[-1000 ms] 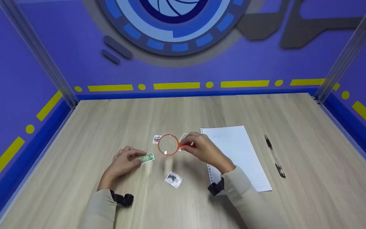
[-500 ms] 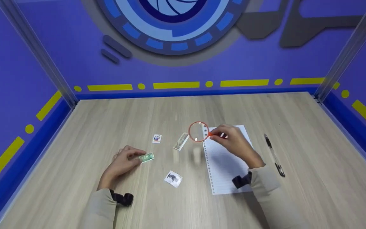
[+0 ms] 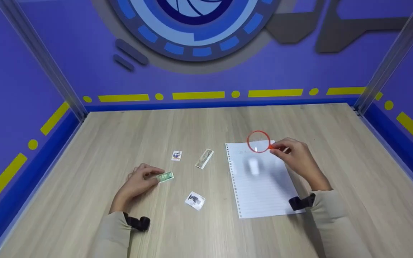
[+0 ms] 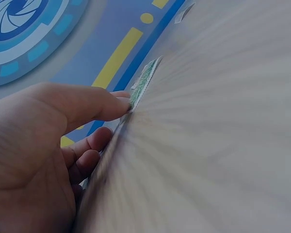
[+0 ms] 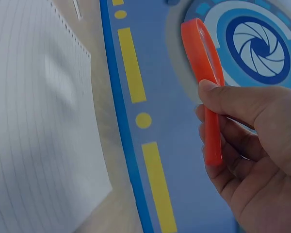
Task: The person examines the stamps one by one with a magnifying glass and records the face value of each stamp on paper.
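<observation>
My right hand point(image 3: 297, 157) pinches the handle of an orange-red magnifying glass point(image 5: 213, 131). Its round lens is raised over the upper part of a lined sheet of paper point(image 3: 267, 190), casting a shadow with a bright spot on the page. Faint writing shows near the sheet's top. At the left, my left hand point(image 3: 138, 182) rests low on the table, thumb and index finger pinching one end of a green stamp point(image 3: 165, 176). Around it lie a small colourful stamp point(image 3: 176, 155), a long pale stamp point(image 3: 204, 158) and a stamp with a dark picture point(image 3: 195, 200).
A black-capped clear pen must be partly hidden behind the right arm, since it does not show in the head view. The wooden table point(image 3: 120, 143) is bounded by blue-purple panels point(image 3: 199, 82) at the back and sides.
My right hand has carried the magnifying glass rightward from above the stamps to above the paper, uncovering the long pale stamp. The pen is now out of sight. The left hand stays put.
</observation>
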Demonstrator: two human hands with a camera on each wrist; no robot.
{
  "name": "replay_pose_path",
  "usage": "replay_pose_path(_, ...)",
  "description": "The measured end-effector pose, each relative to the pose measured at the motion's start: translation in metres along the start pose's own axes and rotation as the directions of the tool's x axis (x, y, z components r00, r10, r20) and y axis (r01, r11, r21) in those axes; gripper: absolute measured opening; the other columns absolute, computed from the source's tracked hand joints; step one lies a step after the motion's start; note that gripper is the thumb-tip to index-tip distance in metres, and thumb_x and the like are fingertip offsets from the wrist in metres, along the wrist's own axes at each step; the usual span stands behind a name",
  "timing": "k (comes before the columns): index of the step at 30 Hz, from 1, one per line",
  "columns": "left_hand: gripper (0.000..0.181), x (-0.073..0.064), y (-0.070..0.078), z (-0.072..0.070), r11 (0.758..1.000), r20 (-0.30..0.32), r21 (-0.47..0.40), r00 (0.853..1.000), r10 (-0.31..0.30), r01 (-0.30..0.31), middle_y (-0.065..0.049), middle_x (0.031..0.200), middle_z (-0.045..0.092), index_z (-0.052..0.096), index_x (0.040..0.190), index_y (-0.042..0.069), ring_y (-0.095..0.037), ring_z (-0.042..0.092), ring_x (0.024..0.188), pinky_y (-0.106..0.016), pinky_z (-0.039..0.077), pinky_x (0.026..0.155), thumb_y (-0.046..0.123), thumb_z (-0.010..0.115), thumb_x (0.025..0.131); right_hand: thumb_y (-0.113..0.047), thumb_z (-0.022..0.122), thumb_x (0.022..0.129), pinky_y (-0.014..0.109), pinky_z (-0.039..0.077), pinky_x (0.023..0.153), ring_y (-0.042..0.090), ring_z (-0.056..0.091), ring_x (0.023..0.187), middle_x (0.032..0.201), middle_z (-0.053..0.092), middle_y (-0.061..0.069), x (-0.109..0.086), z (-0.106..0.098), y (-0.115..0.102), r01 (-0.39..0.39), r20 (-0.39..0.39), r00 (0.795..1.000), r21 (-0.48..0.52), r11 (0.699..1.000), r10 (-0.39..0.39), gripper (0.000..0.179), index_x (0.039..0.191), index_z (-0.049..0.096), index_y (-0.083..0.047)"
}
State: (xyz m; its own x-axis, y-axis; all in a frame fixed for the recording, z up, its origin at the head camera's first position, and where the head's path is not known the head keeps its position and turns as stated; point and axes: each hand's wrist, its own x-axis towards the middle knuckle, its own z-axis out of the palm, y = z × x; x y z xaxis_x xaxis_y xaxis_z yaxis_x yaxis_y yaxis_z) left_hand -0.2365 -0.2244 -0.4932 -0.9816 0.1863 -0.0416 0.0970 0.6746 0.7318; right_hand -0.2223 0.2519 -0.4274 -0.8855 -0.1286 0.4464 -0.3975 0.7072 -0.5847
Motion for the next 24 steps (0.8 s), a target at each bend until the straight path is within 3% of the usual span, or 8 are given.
replay_pose_path(13, 0.026, -0.001, -0.002, 0.002, 1.000, 0.000, -0.015, 1.000, 0.010, -0.010, -0.001, 0.110, 0.056, 0.072, 0.109, 0.022, -0.023, 0.044, 0.109, -0.043, 0.022, 0.096, 0.014, 0.067, 0.085, -0.009, 0.072, 0.085, 0.002, 0.043, 0.063, -0.012, 0.051, 0.072, 0.088, 0.070, 0.013, -0.025, -0.038, 0.040, -0.085, -0.088, 0.993, -0.043, 0.995, 0.081, 0.014, 0.095, 0.073, 0.000)
replay_pose_path(24, 0.025, 0.000, -0.002, -0.001, 0.999, -0.006, -0.001, 0.999, 0.043, -0.043, -0.001, 0.111, 0.057, 0.072, 0.109, 0.022, -0.022, 0.046, 0.109, -0.042, 0.022, 0.095, 0.014, 0.067, 0.085, -0.015, 0.075, 0.083, 0.002, 0.040, 0.060, -0.020, 0.043, 0.073, 0.093, 0.070, 0.022, -0.045, -0.067, 0.071, -0.231, -0.152, 0.964, -0.087, 0.969, 0.216, 0.025, 0.099, 0.071, 0.004)
